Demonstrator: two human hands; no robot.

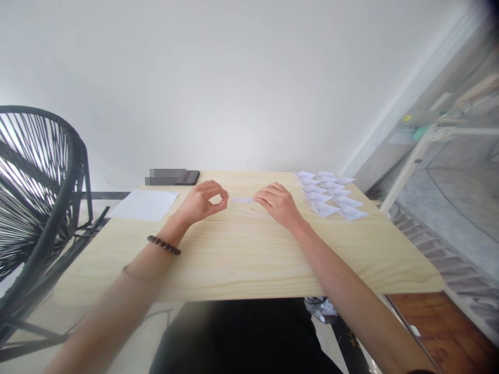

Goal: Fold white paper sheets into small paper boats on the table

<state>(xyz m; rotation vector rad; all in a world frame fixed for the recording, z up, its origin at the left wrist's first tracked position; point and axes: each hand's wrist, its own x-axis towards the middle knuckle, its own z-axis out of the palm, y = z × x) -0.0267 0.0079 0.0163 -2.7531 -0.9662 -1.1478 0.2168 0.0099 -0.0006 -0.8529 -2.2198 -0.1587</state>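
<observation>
A small strip of white folded paper (241,200) is stretched level between my two hands, over the middle of the wooden table (234,249). My left hand (205,200) pinches its left end between thumb and forefinger, with a round gap inside the pinch. At the other end, the fingertips of my right hand (277,202) are closed on the paper. Its exact folds are too small to make out. To the right stand several folded paper boats (324,209) in two rows. A stack of flat white paper (144,204) lies left of my left hand.
A dark phone (187,177) lies at the table's back left, partly covered by a blurred block. A black corded chair (70,150) stands close on the left. White wall (249,93) rises behind the table. Beyond the right edge is a pale metal frame (413,156).
</observation>
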